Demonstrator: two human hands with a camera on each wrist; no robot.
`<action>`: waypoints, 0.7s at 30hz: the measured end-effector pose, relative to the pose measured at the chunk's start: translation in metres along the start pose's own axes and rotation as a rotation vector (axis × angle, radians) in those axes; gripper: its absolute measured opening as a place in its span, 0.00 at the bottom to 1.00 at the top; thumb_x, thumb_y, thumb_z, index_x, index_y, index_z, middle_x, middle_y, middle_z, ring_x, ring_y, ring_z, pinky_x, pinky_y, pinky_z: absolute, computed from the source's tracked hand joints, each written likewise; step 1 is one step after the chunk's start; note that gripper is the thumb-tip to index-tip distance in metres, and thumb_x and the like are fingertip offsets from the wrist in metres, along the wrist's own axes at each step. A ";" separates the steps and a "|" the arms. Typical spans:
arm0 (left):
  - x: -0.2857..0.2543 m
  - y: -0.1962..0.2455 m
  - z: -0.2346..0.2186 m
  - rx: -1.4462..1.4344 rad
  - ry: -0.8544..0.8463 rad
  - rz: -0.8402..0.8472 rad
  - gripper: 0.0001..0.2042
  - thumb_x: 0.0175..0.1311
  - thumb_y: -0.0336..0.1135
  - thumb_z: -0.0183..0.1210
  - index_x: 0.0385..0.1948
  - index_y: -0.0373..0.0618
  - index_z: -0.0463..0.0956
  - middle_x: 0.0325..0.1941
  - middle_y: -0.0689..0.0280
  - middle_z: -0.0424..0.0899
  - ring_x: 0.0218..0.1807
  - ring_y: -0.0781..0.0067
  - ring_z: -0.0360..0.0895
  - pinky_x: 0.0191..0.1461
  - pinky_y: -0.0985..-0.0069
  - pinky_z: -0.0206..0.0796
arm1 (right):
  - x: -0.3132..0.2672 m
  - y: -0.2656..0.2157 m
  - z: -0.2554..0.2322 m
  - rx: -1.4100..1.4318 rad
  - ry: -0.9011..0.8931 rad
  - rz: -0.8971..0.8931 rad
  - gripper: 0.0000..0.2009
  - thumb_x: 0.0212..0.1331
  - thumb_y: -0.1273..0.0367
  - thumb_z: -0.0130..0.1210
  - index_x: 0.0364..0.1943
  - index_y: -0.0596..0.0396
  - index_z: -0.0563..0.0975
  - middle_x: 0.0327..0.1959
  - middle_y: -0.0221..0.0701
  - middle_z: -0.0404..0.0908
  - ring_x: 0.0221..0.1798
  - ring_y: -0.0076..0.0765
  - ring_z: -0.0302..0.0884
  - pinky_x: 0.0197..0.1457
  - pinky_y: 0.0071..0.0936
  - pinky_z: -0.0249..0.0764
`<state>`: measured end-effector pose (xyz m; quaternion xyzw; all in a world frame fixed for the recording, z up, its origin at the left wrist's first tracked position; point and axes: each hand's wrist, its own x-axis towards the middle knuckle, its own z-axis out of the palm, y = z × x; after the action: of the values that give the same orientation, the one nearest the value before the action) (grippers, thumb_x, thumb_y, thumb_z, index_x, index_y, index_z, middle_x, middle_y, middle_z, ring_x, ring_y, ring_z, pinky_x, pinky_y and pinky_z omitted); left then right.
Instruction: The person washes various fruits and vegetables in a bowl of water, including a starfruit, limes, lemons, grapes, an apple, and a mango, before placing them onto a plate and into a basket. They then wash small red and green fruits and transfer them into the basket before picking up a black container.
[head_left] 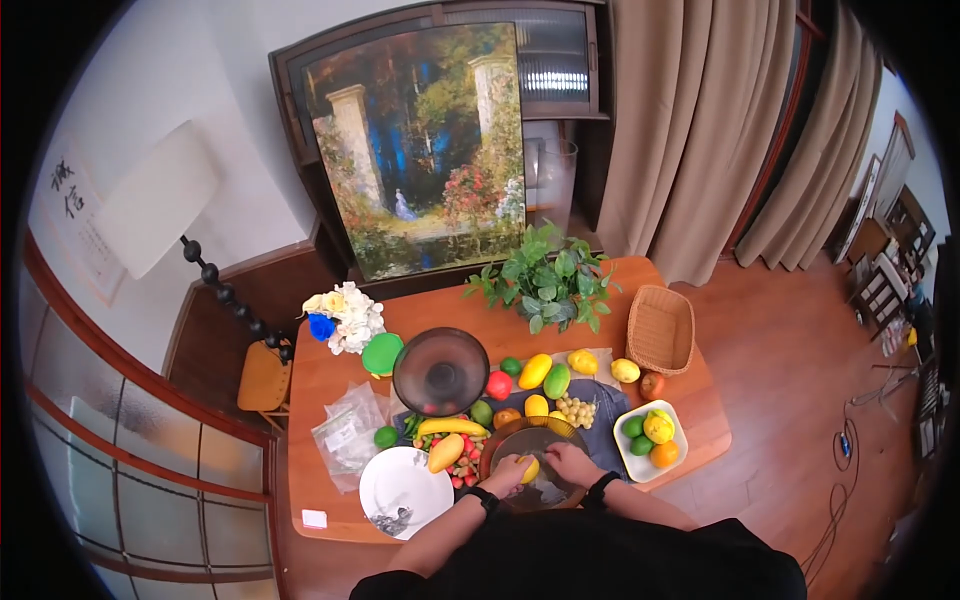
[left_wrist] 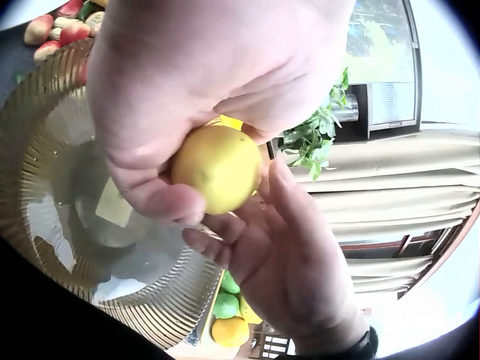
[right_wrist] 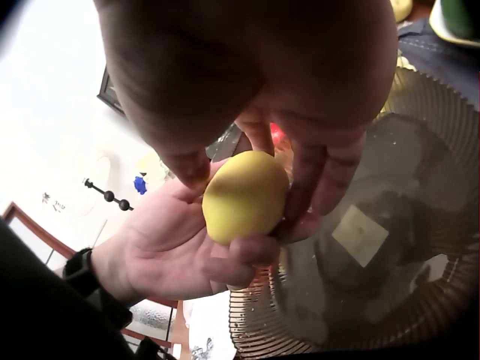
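Observation:
A yellow lemon [head_left: 530, 469] [left_wrist: 217, 169] [right_wrist: 246, 198] is gripped by the left hand [head_left: 508, 476] [left_wrist: 202, 82] [right_wrist: 176, 251], whose fingers curl round it. Beside it the right hand [head_left: 573, 465] [left_wrist: 289, 259] [right_wrist: 255, 67] has loosely bent fingers close to the lemon; whether they touch it is unclear. Both hands are over a ribbed amber glass bowl [head_left: 572, 432] [left_wrist: 19, 180] [right_wrist: 442, 105]. Inside the bowl a pale square patch [left_wrist: 114, 204] [right_wrist: 360, 235] and shiny reflections show.
Around the bowl are a white plate [head_left: 390, 480], a mango [head_left: 444, 454], a banana [head_left: 452, 426], grapes [head_left: 575, 410] and a fruit tray [head_left: 626, 470]. Farther back are a dark dish [head_left: 440, 350], a leafy plant [head_left: 550, 280], flowers [head_left: 352, 316] and a wicker basket [head_left: 660, 325].

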<state>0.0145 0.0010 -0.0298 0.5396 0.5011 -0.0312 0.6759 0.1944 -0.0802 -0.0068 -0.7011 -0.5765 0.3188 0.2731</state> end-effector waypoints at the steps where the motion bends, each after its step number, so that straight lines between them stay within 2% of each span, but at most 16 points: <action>1: 0.000 -0.002 0.000 -0.006 0.006 0.004 0.25 0.73 0.60 0.43 0.50 0.47 0.72 0.28 0.64 0.76 0.20 0.74 0.73 0.19 0.75 0.62 | 0.003 0.007 0.004 -0.004 -0.003 -0.007 0.16 0.63 0.63 0.52 0.42 0.62 0.81 0.40 0.54 0.83 0.48 0.57 0.81 0.53 0.41 0.77; 3: 0.003 -0.011 -0.001 0.104 0.141 -0.015 0.27 0.72 0.60 0.43 0.48 0.41 0.72 0.23 0.62 0.75 0.16 0.72 0.70 0.16 0.73 0.60 | 0.013 0.044 0.025 -0.254 0.077 0.196 0.16 0.65 0.62 0.50 0.39 0.65 0.80 0.38 0.56 0.82 0.43 0.62 0.81 0.51 0.45 0.77; 4: 0.006 -0.016 -0.002 0.102 0.144 -0.015 0.27 0.72 0.60 0.43 0.48 0.41 0.72 0.23 0.62 0.75 0.16 0.72 0.70 0.16 0.73 0.60 | 0.018 0.047 0.030 -0.288 0.049 0.204 0.17 0.67 0.62 0.49 0.36 0.64 0.80 0.35 0.50 0.84 0.35 0.56 0.83 0.44 0.43 0.80; 5: 0.010 -0.019 -0.004 0.087 0.107 -0.088 0.27 0.72 0.61 0.42 0.50 0.43 0.71 0.25 0.63 0.75 0.17 0.73 0.70 0.18 0.74 0.60 | 0.021 0.051 0.034 -0.288 0.051 0.199 0.17 0.67 0.62 0.49 0.36 0.64 0.80 0.35 0.50 0.84 0.35 0.56 0.83 0.44 0.43 0.80; 6: 0.013 -0.022 -0.006 0.073 0.069 -0.162 0.27 0.72 0.62 0.42 0.52 0.46 0.71 0.28 0.64 0.75 0.18 0.74 0.69 0.19 0.75 0.60 | 0.025 0.053 0.039 0.090 -0.087 0.349 0.16 0.69 0.62 0.48 0.38 0.63 0.80 0.34 0.44 0.84 0.34 0.47 0.83 0.42 0.37 0.80; 8: 0.013 -0.022 -0.006 0.008 0.068 -0.184 0.27 0.72 0.62 0.39 0.51 0.47 0.71 0.26 0.64 0.74 0.17 0.76 0.67 0.18 0.76 0.58 | 0.031 0.034 0.041 0.858 -0.366 0.624 0.16 0.72 0.62 0.46 0.40 0.60 0.81 0.33 0.32 0.84 0.31 0.29 0.82 0.37 0.26 0.80; 9: 0.013 -0.021 -0.005 -0.061 0.063 -0.208 0.27 0.72 0.62 0.36 0.49 0.47 0.71 0.24 0.64 0.74 0.16 0.77 0.66 0.18 0.77 0.56 | 0.033 0.024 0.039 0.856 -0.366 0.621 0.16 0.72 0.62 0.46 0.40 0.60 0.81 0.33 0.32 0.84 0.31 0.29 0.82 0.37 0.26 0.80; 11: 0.017 -0.028 -0.006 -0.168 0.015 -0.179 0.27 0.74 0.60 0.34 0.46 0.46 0.73 0.24 0.61 0.76 0.15 0.74 0.67 0.16 0.76 0.56 | 0.031 0.000 0.036 1.057 -0.444 0.450 0.14 0.70 0.63 0.48 0.38 0.59 0.81 0.34 0.33 0.85 0.34 0.30 0.84 0.35 0.28 0.80; 12: 0.018 -0.034 -0.006 -0.271 -0.033 -0.155 0.28 0.75 0.58 0.31 0.42 0.44 0.74 0.25 0.59 0.78 0.13 0.72 0.68 0.15 0.74 0.56 | 0.030 -0.008 0.037 0.696 -0.358 0.243 0.14 0.70 0.62 0.48 0.40 0.57 0.81 0.34 0.33 0.84 0.35 0.30 0.83 0.38 0.28 0.80; 13: 0.017 -0.033 -0.009 -0.272 -0.034 -0.156 0.28 0.75 0.58 0.31 0.42 0.44 0.74 0.25 0.59 0.78 0.13 0.72 0.68 0.15 0.74 0.56 | 0.026 -0.013 0.034 0.696 -0.358 0.244 0.14 0.70 0.62 0.48 0.40 0.57 0.81 0.34 0.33 0.84 0.35 0.30 0.83 0.38 0.28 0.80; 15: 0.012 -0.023 -0.017 -0.414 -0.256 -0.280 0.28 0.75 0.58 0.29 0.41 0.46 0.75 0.25 0.60 0.79 0.14 0.74 0.68 0.15 0.77 0.54 | 0.016 -0.030 0.023 -0.312 0.027 -0.440 0.17 0.72 0.60 0.44 0.40 0.58 0.80 0.38 0.35 0.84 0.39 0.27 0.82 0.42 0.28 0.80; 16: 0.008 -0.015 -0.019 -0.410 -0.254 -0.278 0.28 0.75 0.58 0.29 0.41 0.46 0.75 0.25 0.60 0.79 0.14 0.74 0.68 0.15 0.77 0.54 | 0.014 -0.038 0.019 -0.311 0.031 -0.442 0.17 0.72 0.60 0.44 0.40 0.58 0.80 0.38 0.35 0.84 0.39 0.27 0.82 0.42 0.28 0.80; 18: -0.001 -0.006 -0.017 -0.155 -0.149 -0.095 0.24 0.75 0.55 0.36 0.42 0.43 0.74 0.26 0.57 0.81 0.14 0.68 0.73 0.15 0.69 0.61 | 0.009 -0.053 0.014 0.205 -0.279 0.133 0.21 0.72 0.57 0.38 0.37 0.58 0.81 0.30 0.34 0.82 0.25 0.26 0.78 0.27 0.26 0.74; 19: 0.012 -0.016 -0.014 -0.154 -0.148 -0.097 0.24 0.75 0.55 0.36 0.42 0.43 0.74 0.26 0.57 0.81 0.14 0.68 0.73 0.15 0.69 0.61 | 0.008 -0.055 0.014 0.462 -0.429 0.425 0.24 0.71 0.56 0.35 0.36 0.57 0.81 0.27 0.34 0.80 0.18 0.25 0.75 0.20 0.24 0.71; 20: 0.037 -0.037 -0.011 0.343 0.110 0.573 0.22 0.74 0.52 0.39 0.42 0.41 0.72 0.26 0.54 0.81 0.16 0.62 0.76 0.18 0.64 0.66 | 0.009 -0.041 0.026 0.655 -0.475 0.429 0.25 0.71 0.52 0.33 0.35 0.54 0.79 0.24 0.33 0.77 0.12 0.21 0.67 0.14 0.18 0.63; 21: 0.051 -0.050 -0.010 0.844 0.380 1.234 0.20 0.73 0.50 0.43 0.42 0.38 0.70 0.25 0.51 0.81 0.18 0.56 0.79 0.21 0.59 0.70 | 0.016 -0.028 0.030 0.656 -0.475 0.429 0.25 0.71 0.52 0.33 0.35 0.54 0.79 0.24 0.33 0.77 0.12 0.21 0.67 0.14 0.18 0.63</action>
<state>0.0041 0.0131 -0.0999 0.9295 0.1623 0.2559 0.2100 0.1560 -0.0584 -0.0077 -0.5883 -0.3335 0.6859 0.2688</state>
